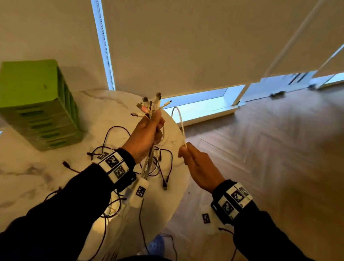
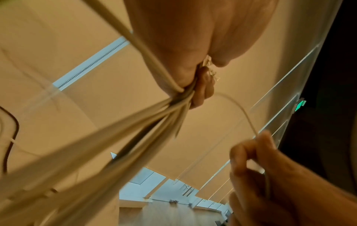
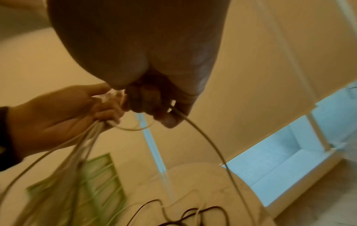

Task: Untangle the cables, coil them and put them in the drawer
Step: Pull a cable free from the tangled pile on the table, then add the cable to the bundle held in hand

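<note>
L hand (image 1: 146,132) is fisted round a bunch of white cables (image 1: 148,165), plug ends fanned up at 12 o'clock, prob. to keep the ends sorted. R hand (image 1: 197,166), just beside at 3 o'clock, pinches one white cable (image 1: 181,120) looping out of the bunch, likely to draw it free. Black cables (image 1: 164,166) lie tangled on the marble table (image 1: 21,181) below. Green drawer unit (image 1: 36,104) stands at 10 o'clock, drawers closed.

Beige roller blinds (image 1: 193,40) cover the windows almost to the sill. A beaded pull chain (image 1: 103,38) hangs in the gap between two blinds. Bluish daylight enters through the uncovered strip (image 1: 201,104) below the blinds. The floor (image 1: 277,158) is wood laid in a herringbone pattern. A round white marble-pattern table (image 1: 21,181) stands by the window.
</note>
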`<state>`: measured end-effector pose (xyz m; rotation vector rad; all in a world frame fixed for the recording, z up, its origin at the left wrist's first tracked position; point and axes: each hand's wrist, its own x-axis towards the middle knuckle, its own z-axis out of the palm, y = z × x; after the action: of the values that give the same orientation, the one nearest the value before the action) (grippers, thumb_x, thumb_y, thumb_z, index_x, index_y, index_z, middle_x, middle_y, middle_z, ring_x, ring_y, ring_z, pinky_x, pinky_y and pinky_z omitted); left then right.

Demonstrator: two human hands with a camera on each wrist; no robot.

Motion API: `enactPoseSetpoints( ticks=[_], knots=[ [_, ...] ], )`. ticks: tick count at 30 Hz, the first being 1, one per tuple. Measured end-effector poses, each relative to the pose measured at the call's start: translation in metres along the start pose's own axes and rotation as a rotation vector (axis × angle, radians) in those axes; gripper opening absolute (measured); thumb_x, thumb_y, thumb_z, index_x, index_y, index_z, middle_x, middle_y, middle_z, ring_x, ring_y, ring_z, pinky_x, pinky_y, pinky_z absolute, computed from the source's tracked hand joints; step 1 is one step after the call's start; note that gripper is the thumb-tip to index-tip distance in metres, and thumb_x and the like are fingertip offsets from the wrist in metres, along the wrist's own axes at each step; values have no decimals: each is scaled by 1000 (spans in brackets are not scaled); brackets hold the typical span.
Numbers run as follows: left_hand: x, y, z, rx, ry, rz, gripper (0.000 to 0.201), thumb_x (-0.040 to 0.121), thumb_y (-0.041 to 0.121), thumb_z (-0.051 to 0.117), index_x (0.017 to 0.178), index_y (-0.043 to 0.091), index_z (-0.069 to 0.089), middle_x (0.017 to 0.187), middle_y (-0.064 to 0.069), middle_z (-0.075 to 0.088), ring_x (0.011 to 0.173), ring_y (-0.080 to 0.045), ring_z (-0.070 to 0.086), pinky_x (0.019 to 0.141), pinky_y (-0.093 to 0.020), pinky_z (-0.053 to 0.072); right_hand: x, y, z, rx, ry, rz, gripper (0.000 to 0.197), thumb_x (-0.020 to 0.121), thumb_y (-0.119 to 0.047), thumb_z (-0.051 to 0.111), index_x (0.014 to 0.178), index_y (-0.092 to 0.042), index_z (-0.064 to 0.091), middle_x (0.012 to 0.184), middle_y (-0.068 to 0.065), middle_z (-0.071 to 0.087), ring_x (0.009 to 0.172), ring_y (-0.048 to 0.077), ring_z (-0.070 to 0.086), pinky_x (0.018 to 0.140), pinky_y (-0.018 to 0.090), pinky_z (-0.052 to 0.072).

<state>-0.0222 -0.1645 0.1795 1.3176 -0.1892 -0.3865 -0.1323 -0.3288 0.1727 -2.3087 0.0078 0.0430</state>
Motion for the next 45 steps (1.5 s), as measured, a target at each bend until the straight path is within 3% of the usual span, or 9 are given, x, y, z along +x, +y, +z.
enactPoseSetpoints(
  ticks=[3, 7, 11, 20, 26, 31, 36, 43, 45],
  knots=[
    [3, 1, -2, -144, -32, -55, 34, 109, 31, 33, 80, 17, 45, 67, 5, 36, 48, -7, 21, 49, -24, 16, -4, 46, -19, -119, 78, 187, 33, 108, -39, 32, 101, -21, 60, 83, -6, 63, 79, 10, 61, 68, 19, 42],
    [-2, 2, -4, -250, -69, -107, 32, 108, 26, 32, 80, 17, 45, 68, 5, 38, 46, -6, 21, 48, -24, 15, -7, 106, -12, -390, -251, 637, 56, 99, -36, 49, 150, -17, 36, 150, 14, 45, 136, 33, 45, 111, 40, 37],
    [-8, 1, -1, -261, -80, -133, 33, 107, 24, 32, 77, 15, 44, 62, 4, 39, 44, -6, 26, 47, -23, 18, -7, 73, 13, -285, -219, 256, 85, 90, -39, 65, 158, -29, 15, 165, -1, 19, 151, 21, 20, 123, 44, 21],
    [1, -5, -21, -99, 83, -80, 37, 109, 27, 36, 76, 13, 46, 58, 2, 43, 52, -14, 49, 51, -26, 44, 9, -4, 45, 120, -35, -142, 26, 107, -33, 41, 102, -16, 59, 82, -12, 59, 75, 7, 62, 69, 23, 50],
    [11, -8, -46, -109, 223, -63, 37, 110, 30, 34, 76, 16, 41, 58, 5, 36, 44, -6, 30, 44, -20, 28, 17, 29, 14, 164, 198, 140, 31, 108, -32, 36, 92, -19, 60, 71, 4, 67, 68, 12, 66, 70, 29, 53],
    [4, 3, -46, -185, 105, -71, 38, 110, 31, 33, 76, 16, 41, 56, 6, 35, 48, -8, 31, 48, -21, 26, 18, 60, 2, -428, -645, 538, 57, 95, -46, 61, 144, -20, 47, 149, 4, 50, 136, 23, 47, 110, 35, 36],
    [-7, 14, -34, -103, -96, -80, 38, 110, 33, 33, 79, 15, 44, 63, 1, 46, 62, -16, 52, 62, -27, 45, 31, 12, 23, -118, -493, 148, 117, 69, -71, 75, 159, -32, 10, 167, -6, 10, 152, 16, 14, 123, 43, 19],
    [-31, 39, -36, 314, -233, 10, 38, 107, 40, 36, 88, 13, 53, 80, -5, 68, 83, -24, 68, 84, -39, 54, 58, -56, 67, 503, -429, -108, 48, 94, -9, 66, 138, -14, 48, 135, 8, 59, 114, 2, 59, 103, 19, 46],
    [-38, 45, -43, 355, -250, 10, 38, 107, 40, 35, 89, 12, 54, 85, -7, 71, 91, -31, 70, 92, -44, 56, 55, -58, 77, 683, -572, 21, 18, 92, -6, 53, 103, 1, 66, 110, 23, 71, 105, 23, 68, 95, 24, 49]
  ],
)
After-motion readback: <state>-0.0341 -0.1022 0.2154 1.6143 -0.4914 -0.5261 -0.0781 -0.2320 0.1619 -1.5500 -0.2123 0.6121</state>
